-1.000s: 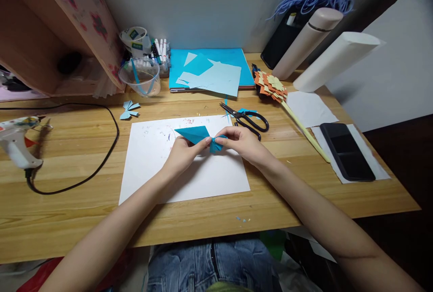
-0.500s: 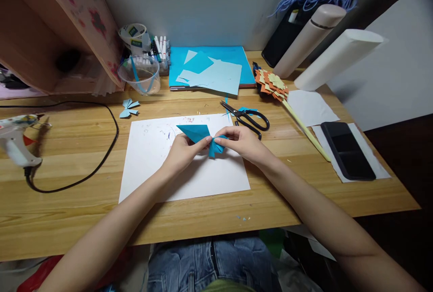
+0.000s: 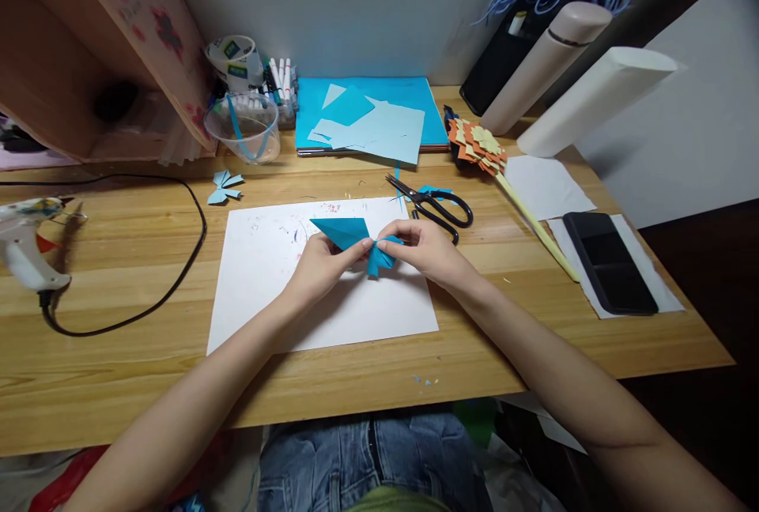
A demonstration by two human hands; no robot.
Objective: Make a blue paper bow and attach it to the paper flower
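Between my hands is a piece of folded blue paper (image 3: 347, 231), with a pointed flat end to the left and cut, fanned flaps hanging at the right. My left hand (image 3: 323, 263) is closed on its left part, thumb on top near the middle. With thumb and fingers pinched, my right hand (image 3: 418, 247) grips the paper close to the left thumb. Fingers cover part of the fold. Underneath lies a white sheet (image 3: 266, 306) with coloured marks. Black-handled scissors (image 3: 442, 208) rest just beyond my right hand, beside blue scraps. A light-blue cut paper bow (image 3: 225, 186) sits at the left.
A glue gun (image 3: 29, 251) and its black cord lie on the left. At the back stand a clear plastic cup (image 3: 243, 133) and a blue folder (image 3: 368, 89) under paper pieces. To the right are a paper flower (image 3: 477, 147), a phone (image 3: 610, 263) and bottles.
Almost nothing differs. The view has shifted very slightly, and both hands keep the same hold on the blue paper.
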